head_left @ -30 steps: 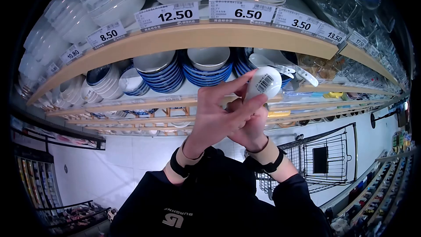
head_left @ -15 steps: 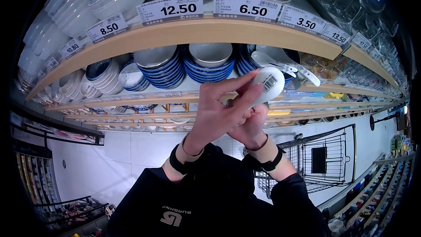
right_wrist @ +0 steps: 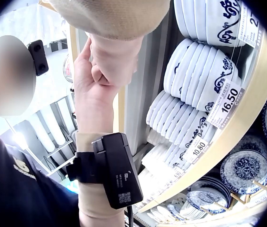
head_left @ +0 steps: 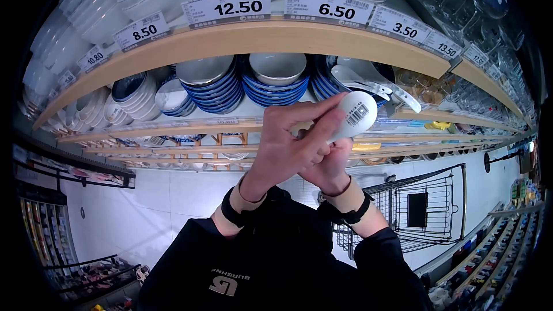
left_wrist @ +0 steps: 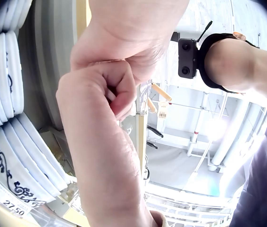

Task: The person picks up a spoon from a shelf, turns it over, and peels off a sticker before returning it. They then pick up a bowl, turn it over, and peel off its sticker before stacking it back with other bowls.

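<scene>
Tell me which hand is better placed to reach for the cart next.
The right hand, probably: the cart stands on that side, nearer to it, while the left hand pinches the spoon. Whether the right also grips it is hidden.

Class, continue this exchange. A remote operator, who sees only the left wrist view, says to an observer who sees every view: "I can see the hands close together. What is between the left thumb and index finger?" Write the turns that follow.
Observer: The left hand is pinching a white, glossy, ceramic-looking spoon.

Operator: Is anything marked on it?

Observer: Yes. The head view shows a black, striped, printed barcode on its rounded end.

Operator: Is there anything low down on the person's right?

Observer: A black wire shopping cart stands on the floor there.
</scene>
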Tool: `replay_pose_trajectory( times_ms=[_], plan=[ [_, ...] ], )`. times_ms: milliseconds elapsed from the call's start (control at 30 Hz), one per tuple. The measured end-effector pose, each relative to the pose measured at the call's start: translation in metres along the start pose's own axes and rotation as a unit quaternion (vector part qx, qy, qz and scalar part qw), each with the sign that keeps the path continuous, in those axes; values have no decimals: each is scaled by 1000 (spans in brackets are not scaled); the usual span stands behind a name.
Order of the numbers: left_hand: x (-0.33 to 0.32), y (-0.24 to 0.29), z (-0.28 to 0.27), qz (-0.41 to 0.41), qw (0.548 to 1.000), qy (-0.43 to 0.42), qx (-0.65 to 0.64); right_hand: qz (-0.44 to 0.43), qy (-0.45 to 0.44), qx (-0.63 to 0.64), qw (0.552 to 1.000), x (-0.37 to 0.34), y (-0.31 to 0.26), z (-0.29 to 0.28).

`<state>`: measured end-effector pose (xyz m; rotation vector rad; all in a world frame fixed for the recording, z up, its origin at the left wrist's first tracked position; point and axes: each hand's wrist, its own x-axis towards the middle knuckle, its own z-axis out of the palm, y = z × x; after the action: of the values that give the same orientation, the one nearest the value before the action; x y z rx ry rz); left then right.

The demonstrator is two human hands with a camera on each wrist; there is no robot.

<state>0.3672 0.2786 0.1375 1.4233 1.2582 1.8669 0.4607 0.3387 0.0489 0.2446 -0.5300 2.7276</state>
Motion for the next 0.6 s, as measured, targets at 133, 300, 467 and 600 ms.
replay_pose_trajectory(
  times_ms=[133,300,467,600],
  plan=[
    [-1,1,-1,-1,1000,-3,-2,3,-9,-2,1000,1,-1,10],
    [-2,-2,-1,14,1000,2,7,-3,-16,-15,1000,1,1,9],
    [-5,-4,-4,0,1000,-3,12,-4,-16,-31,999,-1,1,5],
    [-5,-10,-22,112,990,-5,80,-10,90,-187,978,-2,-12,42]
  ],
)
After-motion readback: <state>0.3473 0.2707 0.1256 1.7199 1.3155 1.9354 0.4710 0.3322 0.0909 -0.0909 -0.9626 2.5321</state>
